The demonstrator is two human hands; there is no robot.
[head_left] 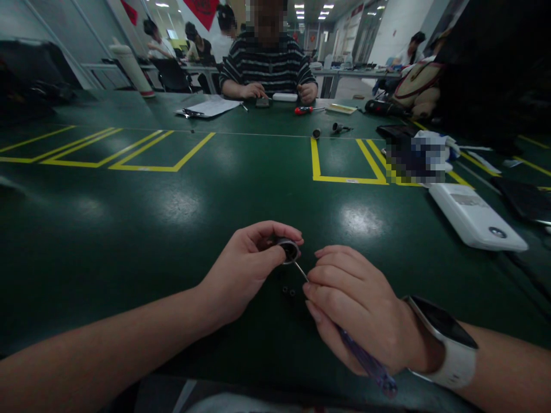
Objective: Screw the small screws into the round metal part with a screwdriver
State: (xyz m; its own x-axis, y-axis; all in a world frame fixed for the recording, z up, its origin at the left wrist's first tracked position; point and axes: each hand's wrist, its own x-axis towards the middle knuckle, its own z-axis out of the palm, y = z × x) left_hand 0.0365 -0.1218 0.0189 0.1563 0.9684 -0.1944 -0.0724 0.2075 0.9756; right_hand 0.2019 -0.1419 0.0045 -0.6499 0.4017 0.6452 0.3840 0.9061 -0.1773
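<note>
Over the table [142, 229], our left hand [235, 269] has thumb and fingers clamped on the cup [293, 249], its mouth turned toward our right hand [357, 298]. That one is closed around the screwdriver [368, 359], whose thin shaft runs into the cup; what the tip touches inside, we cannot tell. Two small dark parts [292, 292] lie on the table, just on our side of the cup. The cup looks metallic, so we judge it stiff, light and a bit slippery on its curve; we'd grip the outer wall, clear of the mouth. The screwdriver's purple handle seems hard and smooth, best held there, with fingertips steadying the shaft.
</note>
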